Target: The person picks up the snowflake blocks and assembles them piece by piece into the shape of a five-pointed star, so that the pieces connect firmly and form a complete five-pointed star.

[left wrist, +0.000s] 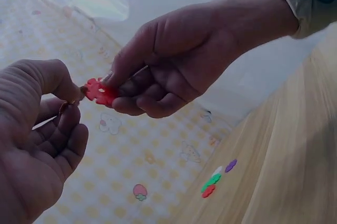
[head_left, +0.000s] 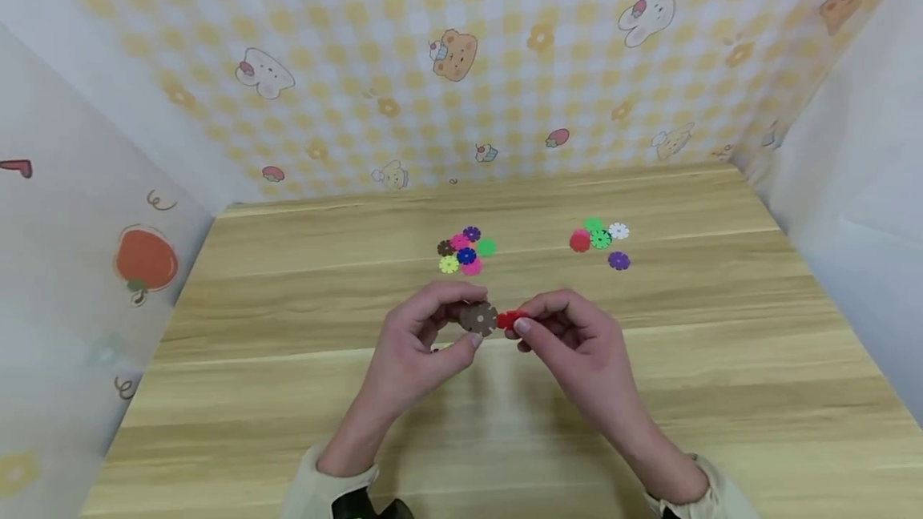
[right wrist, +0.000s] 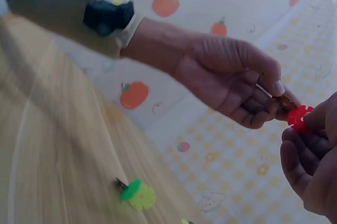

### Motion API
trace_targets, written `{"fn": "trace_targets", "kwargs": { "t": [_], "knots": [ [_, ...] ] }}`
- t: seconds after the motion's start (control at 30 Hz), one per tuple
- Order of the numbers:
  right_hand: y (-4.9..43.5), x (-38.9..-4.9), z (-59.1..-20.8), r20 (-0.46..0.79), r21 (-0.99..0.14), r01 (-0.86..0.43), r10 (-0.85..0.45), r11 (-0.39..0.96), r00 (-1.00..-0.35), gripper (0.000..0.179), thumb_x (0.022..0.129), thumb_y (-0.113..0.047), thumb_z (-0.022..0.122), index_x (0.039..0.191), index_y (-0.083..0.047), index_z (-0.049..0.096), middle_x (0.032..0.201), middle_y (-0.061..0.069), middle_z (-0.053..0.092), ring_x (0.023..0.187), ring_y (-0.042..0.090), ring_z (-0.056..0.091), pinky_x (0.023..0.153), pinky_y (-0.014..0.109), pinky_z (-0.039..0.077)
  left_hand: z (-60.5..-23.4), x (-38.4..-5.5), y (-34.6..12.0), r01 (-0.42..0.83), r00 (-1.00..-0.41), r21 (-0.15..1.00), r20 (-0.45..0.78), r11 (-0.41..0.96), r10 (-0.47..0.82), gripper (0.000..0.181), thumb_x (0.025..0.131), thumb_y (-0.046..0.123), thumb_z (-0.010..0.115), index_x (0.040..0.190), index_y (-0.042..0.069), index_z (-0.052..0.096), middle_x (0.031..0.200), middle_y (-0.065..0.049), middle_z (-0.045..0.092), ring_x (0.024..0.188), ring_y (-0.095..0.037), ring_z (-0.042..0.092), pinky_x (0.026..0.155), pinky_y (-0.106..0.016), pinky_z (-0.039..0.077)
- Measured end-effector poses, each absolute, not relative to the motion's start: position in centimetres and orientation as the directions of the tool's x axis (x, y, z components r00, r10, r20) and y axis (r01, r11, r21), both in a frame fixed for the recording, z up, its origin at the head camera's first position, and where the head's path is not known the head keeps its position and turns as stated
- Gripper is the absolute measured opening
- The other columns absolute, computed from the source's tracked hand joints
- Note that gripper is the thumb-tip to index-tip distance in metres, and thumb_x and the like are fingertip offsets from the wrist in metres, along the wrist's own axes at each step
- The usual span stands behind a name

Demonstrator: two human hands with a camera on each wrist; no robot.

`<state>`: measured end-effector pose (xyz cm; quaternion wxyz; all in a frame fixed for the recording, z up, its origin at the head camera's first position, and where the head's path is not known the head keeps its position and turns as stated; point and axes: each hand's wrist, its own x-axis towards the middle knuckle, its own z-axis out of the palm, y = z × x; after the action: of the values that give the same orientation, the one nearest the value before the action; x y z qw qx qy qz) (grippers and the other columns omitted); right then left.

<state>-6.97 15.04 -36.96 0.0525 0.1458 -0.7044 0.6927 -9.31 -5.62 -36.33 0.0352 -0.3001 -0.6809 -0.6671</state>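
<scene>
Above the table, my left hand (head_left: 414, 347) pinches a brown notched plastic disc (head_left: 479, 317) between thumb and fingers. A red notched disc (head_left: 508, 319) is pinched by my right hand (head_left: 587, 343). The two discs meet edge to edge, the red one seen at a slant in the head view. In the left wrist view the red disc (left wrist: 100, 91) shows its notched rim, while the brown one is mostly behind the left fingers. The right wrist view shows the brown disc (right wrist: 286, 101) touching the red disc (right wrist: 299, 118); whether their slots interlock I cannot tell.
Beyond the hands lies a cluster of several coloured discs (head_left: 466, 255). To its right is a second group with a red disc (head_left: 580, 241), green ones, a white disc (head_left: 618, 231) and a purple disc (head_left: 618, 261). A patterned cloth (head_left: 505, 102) hangs behind the wooden table (head_left: 288, 303).
</scene>
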Motion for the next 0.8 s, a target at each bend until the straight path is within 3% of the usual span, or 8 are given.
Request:
{"fn": "trace_targets", "kwargs": {
  "t": [0.2,0.4,0.67,0.8],
  "knots": [
    [14.81,-6.79,-37.37,0.524,-0.828,-0.536,-0.117,0.162,-0.844,0.019,0.086,0.005,0.069,0.099,-0.009,0.067,0.09,0.002,0.071,0.079,0.014,0.068,0.073,0.026,0.06,-36.27,-8.78,-5.68,0.444,-0.815,0.894,0.427,-0.051,0.391,0.036,0.083,-0.009,0.067,0.117,-0.001,0.064,0.103,-0.013,0.066,0.088,-0.023,0.064,0.079,-0.033,0.059],
    [14.79,-6.61,-37.32,0.564,-0.792,-0.57,-0.094,0.217,-0.82,0.018,0.085,0.003,0.071,0.097,-0.01,0.068,0.088,0.001,0.071,0.075,0.013,0.068,0.071,0.024,0.06,-36.24,-8.39,-5.68,0.385,-0.839,0.918,0.39,-0.092,0.379,0.034,0.085,-0.007,0.068,0.119,-0.006,0.064,0.106,-0.017,0.066,0.096,-0.022,0.066,0.083,-0.037,0.059],
    [14.59,-6.74,-37.36,0.641,-0.731,-0.646,-0.102,0.22,-0.761,0.026,0.079,0.012,0.072,0.096,-0.007,0.07,0.088,0.004,0.073,0.076,0.01,0.07,0.069,0.023,0.06,-35.77,-8.65,-6.18,0.125,-0.907,0.991,0.137,-0.057,0.399,0.035,0.087,0.006,0.071,0.121,0.004,0.067,0.114,-0.014,0.066,0.102,-0.023,0.066,0.08,-0.028,0.059],
    [14.41,-6.85,-37.62,0.691,-0.69,-0.684,-0.065,0.236,-0.72,0.023,0.079,0.011,0.072,0.096,-0.005,0.069,0.086,0.006,0.073,0.072,0.011,0.069,0.064,0.019,0.059,-36.35,-8.81,-5.82,0.048,-0.909,0.992,0.092,-0.117,0.407,0.033,0.087,0.007,0.071,0.119,0.002,0.068,0.112,-0.01,0.07,0.101,-0.021,0.067,0.081,-0.027,0.058]
  ]
}}
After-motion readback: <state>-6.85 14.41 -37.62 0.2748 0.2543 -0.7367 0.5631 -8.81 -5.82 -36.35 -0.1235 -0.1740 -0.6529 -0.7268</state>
